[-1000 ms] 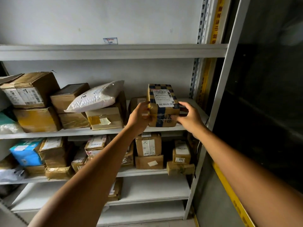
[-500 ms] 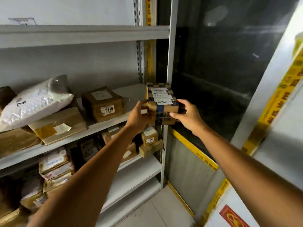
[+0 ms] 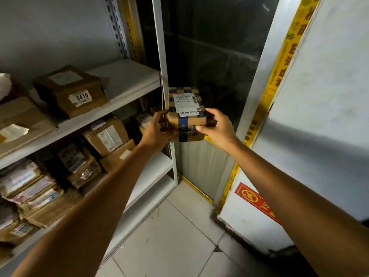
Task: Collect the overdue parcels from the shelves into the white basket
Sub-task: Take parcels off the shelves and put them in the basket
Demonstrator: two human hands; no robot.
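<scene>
**Item:** small cardboard parcel [image 3: 186, 114], bound in blue checked tape, white label on its top face.

**Location:** in the air, off the shelves [image 3: 127, 76], just right of the white upright [image 3: 159, 47] and above the tiled floor [image 3: 169, 236]. The white basket is not in view.

**Held by:** left hand [image 3: 154, 130], fingers curled round the left side; right hand [image 3: 216, 128], thumb on the near face and fingers wrapped over the right edge. Both grasp the parcel, with nothing beneath it.

**Nearby stock:** brown box marked 0410 [image 3: 69, 90] on the shelf to the left, with more cartons on the tier below.

**Hazards, as judged:**
- The hold is on the sides only, and the tape looks slick. A slackened squeeze would probably drop the parcel onto the tiles.
- The left knuckles sit just beside the upright, where a thin cord [image 3: 164, 92] hangs. A careless swing could knock the post or snag the cord.
- With the basket unseen, the carry means turning, which could loosen the grip.
</scene>
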